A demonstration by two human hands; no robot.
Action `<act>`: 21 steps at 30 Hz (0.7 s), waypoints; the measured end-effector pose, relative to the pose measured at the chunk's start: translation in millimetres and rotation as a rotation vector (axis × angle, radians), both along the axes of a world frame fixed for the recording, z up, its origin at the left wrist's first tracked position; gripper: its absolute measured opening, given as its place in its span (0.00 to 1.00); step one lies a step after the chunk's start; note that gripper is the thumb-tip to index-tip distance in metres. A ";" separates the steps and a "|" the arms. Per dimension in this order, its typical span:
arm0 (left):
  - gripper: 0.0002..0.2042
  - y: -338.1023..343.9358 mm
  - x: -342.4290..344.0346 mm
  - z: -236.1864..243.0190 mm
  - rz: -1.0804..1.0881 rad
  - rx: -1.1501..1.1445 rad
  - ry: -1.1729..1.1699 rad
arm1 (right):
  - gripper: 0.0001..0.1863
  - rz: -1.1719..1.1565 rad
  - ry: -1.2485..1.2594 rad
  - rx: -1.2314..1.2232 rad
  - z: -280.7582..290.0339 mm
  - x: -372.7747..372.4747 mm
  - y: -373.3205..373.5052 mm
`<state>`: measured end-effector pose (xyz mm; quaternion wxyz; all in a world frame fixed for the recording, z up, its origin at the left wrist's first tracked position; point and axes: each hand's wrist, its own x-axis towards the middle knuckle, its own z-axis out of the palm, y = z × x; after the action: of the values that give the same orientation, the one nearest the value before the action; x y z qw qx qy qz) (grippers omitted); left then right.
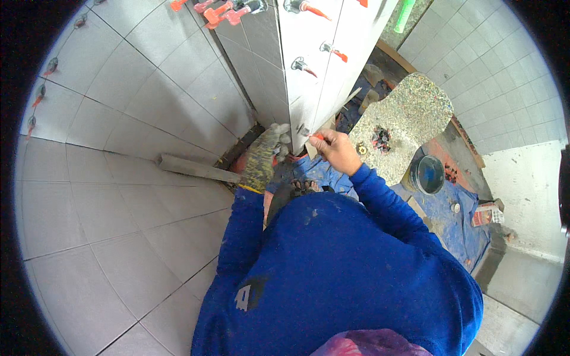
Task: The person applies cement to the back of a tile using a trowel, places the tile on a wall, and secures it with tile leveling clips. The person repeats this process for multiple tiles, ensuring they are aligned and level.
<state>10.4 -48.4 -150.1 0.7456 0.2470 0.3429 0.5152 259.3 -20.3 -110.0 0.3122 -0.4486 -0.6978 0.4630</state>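
Observation:
My right hand (339,153), bare, pinches the red handle of a tile leveling clip (317,137) low on the narrow face of a tiled column (306,107). On the column's other side, my left hand (264,155) wears a patterned work glove. Its greyish fingertips reach along the tile near the corner edge, and nothing shows in it. Higher on the same narrow face sit more red-handled leveling clips (304,67). A cluster of red clips (228,13) juts out at the top of the adjoining face.
A speckled board (409,107) at the right bears a small pile of dark and red pieces (381,139). Beside it stands a bucket (428,175) on a blue tarp (457,204). A pale pipe (196,169) slants near my left forearm. Grey tiled walls (148,83) rise at the left.

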 end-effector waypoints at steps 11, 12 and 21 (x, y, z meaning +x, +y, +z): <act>0.12 -3.4 5.0 -2.9 0.089 0.653 1.246 | 0.23 -0.256 0.132 0.066 11.6 -28.0 -2.3; 0.12 -3.3 5.0 -9.1 0.064 0.201 0.734 | 0.23 -0.233 0.044 0.252 6.8 -28.1 -1.7; 0.17 -2.0 -24.7 -36.4 0.188 0.022 0.122 | 0.40 -0.363 -0.057 0.269 -30.0 -39.0 62.7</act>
<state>-14.3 -50.3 -186.5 0.6689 0.2527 0.4037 0.5707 220.3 42.4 -140.0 0.4276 -0.5341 -0.6696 0.2891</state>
